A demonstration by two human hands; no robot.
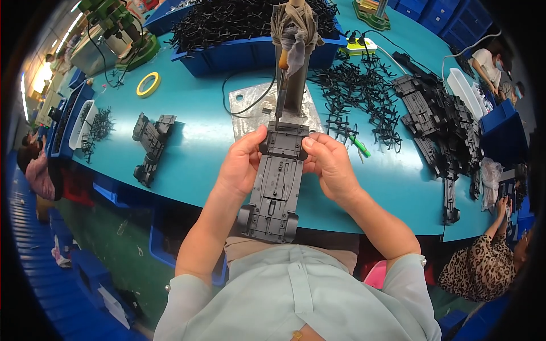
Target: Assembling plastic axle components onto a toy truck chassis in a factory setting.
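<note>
Between my two hands is a black plastic toy car chassis [276, 187] with wheels at both ends. My left hand [244, 159] grips its far end from the left, thumb on top. On the other side my right hand [330, 165] holds the same end, thumb pressed near the wheel. That far end lies under the thin vertical tip of a bench-mounted machine [296, 68], whose column is wrapped in cloth. Whether the tip touches the chassis, I cannot tell. A metal base plate [244, 105] sits beneath the machine, partly hidden by the chassis.
A blue bin [244, 57] heaped with black plastic parts stands behind the machine. Loose black parts [364, 96] and a green pen-like tool [359, 146] lie right. Stacked chassis [438, 119] are farther right. Another chassis [152, 145] and yellow tape [148, 84] lie left. Other people sit nearby.
</note>
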